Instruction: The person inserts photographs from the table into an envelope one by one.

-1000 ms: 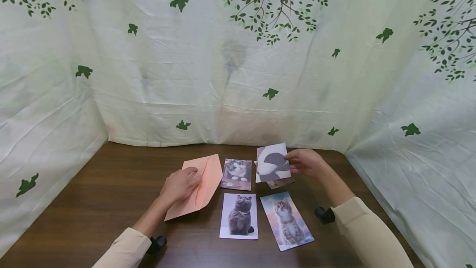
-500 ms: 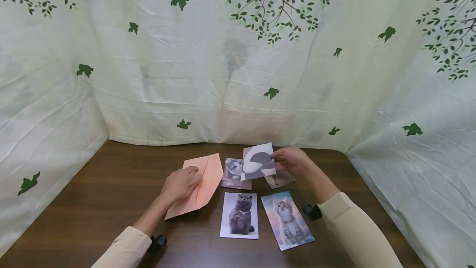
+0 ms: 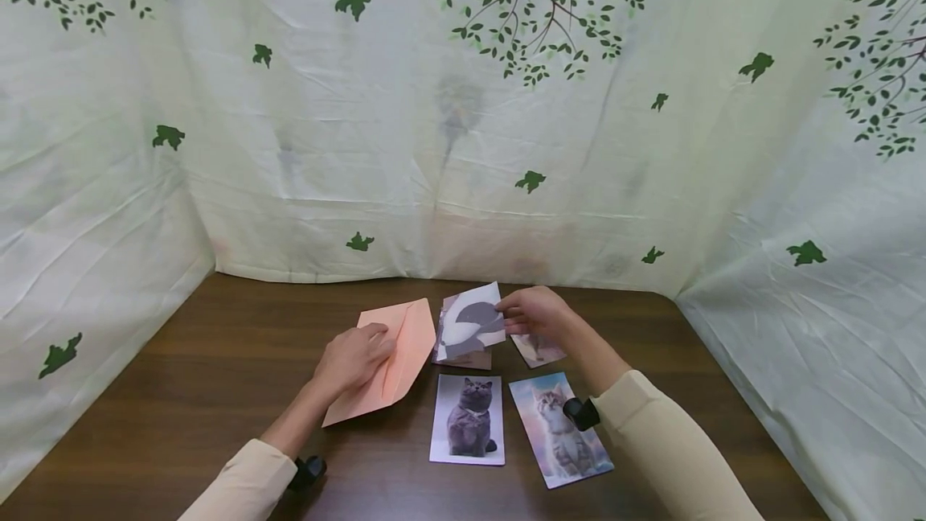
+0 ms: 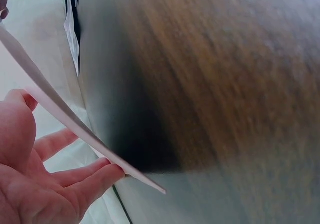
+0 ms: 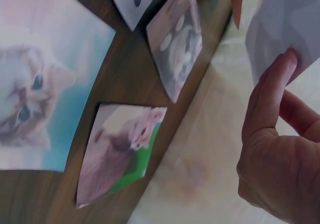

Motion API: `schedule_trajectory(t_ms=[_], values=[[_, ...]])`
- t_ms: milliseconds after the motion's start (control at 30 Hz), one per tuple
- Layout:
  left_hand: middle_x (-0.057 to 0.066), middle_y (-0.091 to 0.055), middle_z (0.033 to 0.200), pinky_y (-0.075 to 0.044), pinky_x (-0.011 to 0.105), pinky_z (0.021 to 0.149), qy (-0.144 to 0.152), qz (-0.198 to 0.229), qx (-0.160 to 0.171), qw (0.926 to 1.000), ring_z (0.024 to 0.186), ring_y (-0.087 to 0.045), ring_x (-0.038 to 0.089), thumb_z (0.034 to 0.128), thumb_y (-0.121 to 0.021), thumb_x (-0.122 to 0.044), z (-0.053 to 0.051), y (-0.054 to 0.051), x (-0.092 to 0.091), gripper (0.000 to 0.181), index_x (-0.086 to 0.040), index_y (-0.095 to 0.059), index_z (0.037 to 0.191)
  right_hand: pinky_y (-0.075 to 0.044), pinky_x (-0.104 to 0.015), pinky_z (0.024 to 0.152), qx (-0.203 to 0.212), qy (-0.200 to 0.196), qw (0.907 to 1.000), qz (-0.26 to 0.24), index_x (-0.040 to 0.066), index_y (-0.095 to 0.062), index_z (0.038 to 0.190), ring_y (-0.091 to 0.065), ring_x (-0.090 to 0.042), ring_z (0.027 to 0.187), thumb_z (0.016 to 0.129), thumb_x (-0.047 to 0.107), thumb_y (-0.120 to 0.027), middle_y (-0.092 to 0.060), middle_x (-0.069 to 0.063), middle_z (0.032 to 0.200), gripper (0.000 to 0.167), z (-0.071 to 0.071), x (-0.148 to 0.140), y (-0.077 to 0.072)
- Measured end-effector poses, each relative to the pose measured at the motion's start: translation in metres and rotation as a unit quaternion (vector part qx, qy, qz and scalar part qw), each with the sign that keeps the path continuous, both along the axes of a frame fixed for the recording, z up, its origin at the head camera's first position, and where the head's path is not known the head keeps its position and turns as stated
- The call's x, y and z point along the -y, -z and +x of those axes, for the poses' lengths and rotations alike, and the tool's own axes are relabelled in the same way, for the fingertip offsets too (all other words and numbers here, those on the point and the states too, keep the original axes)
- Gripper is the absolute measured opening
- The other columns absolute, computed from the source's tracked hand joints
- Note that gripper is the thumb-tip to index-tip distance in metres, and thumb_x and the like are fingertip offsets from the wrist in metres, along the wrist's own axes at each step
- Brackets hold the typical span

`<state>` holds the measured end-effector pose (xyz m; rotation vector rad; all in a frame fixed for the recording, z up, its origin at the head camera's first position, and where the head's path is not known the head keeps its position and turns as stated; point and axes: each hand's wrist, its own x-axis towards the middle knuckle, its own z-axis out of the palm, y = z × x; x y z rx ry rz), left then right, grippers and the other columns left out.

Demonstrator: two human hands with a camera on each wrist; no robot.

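My left hand (image 3: 354, 356) grips a peach-coloured envelope (image 3: 414, 348), thumb on the near face and fingers behind, as the left wrist view shows. The envelope is tilted above the table. Between thumb and fingers my right hand (image 3: 538, 313) pinches a white-and-grey printed picture card (image 3: 473, 324) by its right edge. A pinkish edge of what looks like another card shows behind it. The held card hangs over a cat picture (image 5: 177, 44) lying on the table, hiding most of it in the head view. Under my right hand lies a cat picture with a green patch (image 5: 120, 154).
Nearer on the brown table (image 3: 181, 376) lie a grey cat picture (image 3: 470, 424) and a tabby kitten picture (image 3: 538, 424), the latter partly behind my right wrist's black camera (image 3: 581, 414). A leaf-print white curtain (image 3: 325, 143) stands along the table's back and sides.
My right hand has moved left with the white-and-grey picture card, from above the back right cat picture to above the back left one. The left hand and envelope stay put.
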<state>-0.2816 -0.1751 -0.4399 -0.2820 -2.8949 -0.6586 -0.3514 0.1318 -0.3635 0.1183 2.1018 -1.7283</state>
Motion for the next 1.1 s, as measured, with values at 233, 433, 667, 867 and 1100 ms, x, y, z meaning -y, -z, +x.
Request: schedule_trajectory(t_ms=[233, 433, 667, 867, 1100], values=[[0.022, -0.070, 0.121, -0.048, 0.058, 0.096, 0.001, 0.000, 0.014, 0.9999, 0.112, -0.064, 0.043, 0.1038, -0.050, -0.029, 0.001, -0.002, -0.001, 0.043, -0.001, -0.064, 0.132, -0.057, -0.023, 0.057, -0.004, -0.007, 0.9994, -0.035, -0.011, -0.069, 0.104, -0.066, -0.013, 0.062, 0.093, 0.001, -0.065, -0.068, -0.008, 0.077, 0.018, 0.005, 0.018, 0.002], [0.023, -0.067, 0.128, -0.046, 0.058, 0.100, -0.009, 0.003, 0.035, 0.9993, 0.116, -0.062, 0.044, 0.1039, -0.048, -0.031, 0.001, -0.001, -0.001, 0.046, -0.001, -0.062, 0.135, -0.057, -0.022, 0.056, -0.001, -0.019, 0.9991, -0.038, -0.012, -0.069, 0.102, -0.067, -0.012, 0.058, 0.092, -0.001, -0.065, -0.068, -0.009, 0.076, 0.015, 0.007, 0.031, 0.007], [0.024, -0.067, 0.127, -0.047, 0.058, 0.099, -0.007, -0.004, 0.031, 0.9995, 0.115, -0.063, 0.045, 0.1033, -0.048, -0.031, -0.001, -0.002, 0.000, 0.045, -0.001, -0.063, 0.134, -0.056, -0.021, 0.054, -0.007, -0.033, 0.9992, -0.023, -0.013, -0.070, 0.105, -0.066, -0.011, 0.057, 0.091, 0.000, -0.066, -0.069, -0.010, 0.080, 0.020, 0.010, 0.042, 0.013], [0.024, -0.067, 0.127, -0.047, 0.058, 0.099, -0.003, -0.014, 0.024, 0.9996, 0.115, -0.063, 0.044, 0.1036, -0.048, -0.032, -0.001, -0.004, 0.000, 0.045, -0.001, -0.063, 0.134, -0.056, -0.021, 0.055, -0.011, -0.032, 0.9994, -0.012, -0.012, -0.071, 0.106, -0.066, -0.011, 0.057, 0.091, 0.003, -0.067, -0.070, -0.009, 0.080, 0.022, 0.011, 0.050, 0.015], [0.022, -0.065, 0.133, -0.045, 0.058, 0.102, -0.012, 0.000, 0.054, 0.9985, 0.121, -0.060, 0.044, 0.1037, -0.048, -0.034, 0.001, -0.004, -0.002, 0.048, -0.003, -0.061, 0.137, -0.054, -0.020, 0.052, -0.012, -0.028, 0.9995, 0.002, -0.011, -0.071, 0.104, -0.062, -0.010, 0.053, 0.092, 0.004, -0.066, -0.068, -0.008, 0.077, 0.020, 0.012, 0.057, 0.017]])
